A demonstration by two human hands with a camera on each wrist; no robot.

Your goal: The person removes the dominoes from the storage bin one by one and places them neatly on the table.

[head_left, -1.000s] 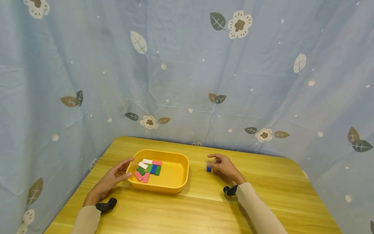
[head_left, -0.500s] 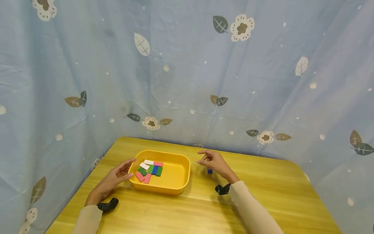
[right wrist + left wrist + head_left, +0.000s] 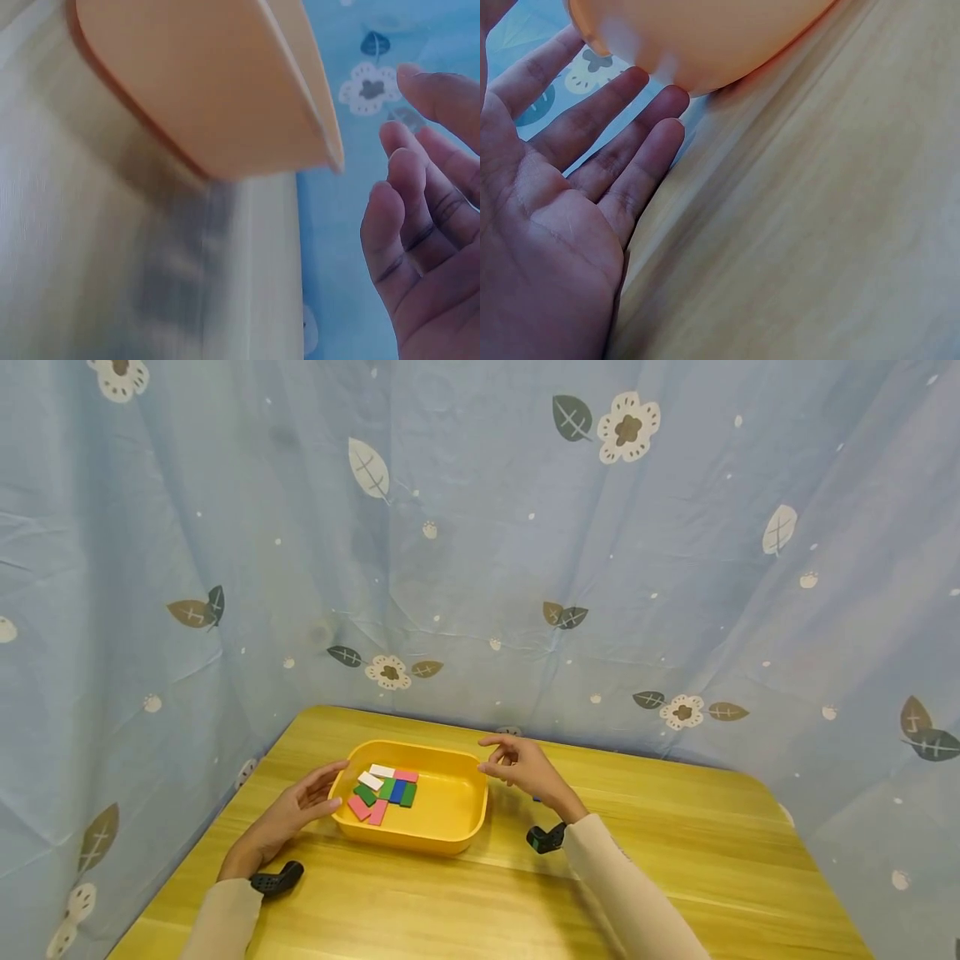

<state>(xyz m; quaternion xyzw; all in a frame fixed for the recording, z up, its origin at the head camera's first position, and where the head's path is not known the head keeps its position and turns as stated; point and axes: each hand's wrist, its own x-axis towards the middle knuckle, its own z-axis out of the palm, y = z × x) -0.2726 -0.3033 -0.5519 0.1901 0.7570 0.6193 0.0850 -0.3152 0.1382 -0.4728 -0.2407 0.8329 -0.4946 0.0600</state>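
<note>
My tray [image 3: 405, 841] is plain yellow; both wrist views shift it to peach-orange. In it I've got two white tiles [image 3: 382, 771], three pink tiles [image 3: 378, 812], three green tiles [image 3: 408, 795] (middle one lighter), one blue tile [image 3: 398, 791]. Block [image 3: 536, 798] on the table [image 3: 712, 843]: visible sliver is blue. Table: yellow, streaky wood grain. Curtain [image 3: 480, 568]: light blue, printed with white flowers [image 3: 628, 428] with brown centres, leaves [image 3: 572, 418] in grey-green, brown and white, white paw-like marks [image 3: 808, 580]. My sleeves [image 3: 622, 885]: plain beige. My wrist cameras [image 3: 276, 879]: black, right one with a green patch [image 3: 533, 842].
</note>
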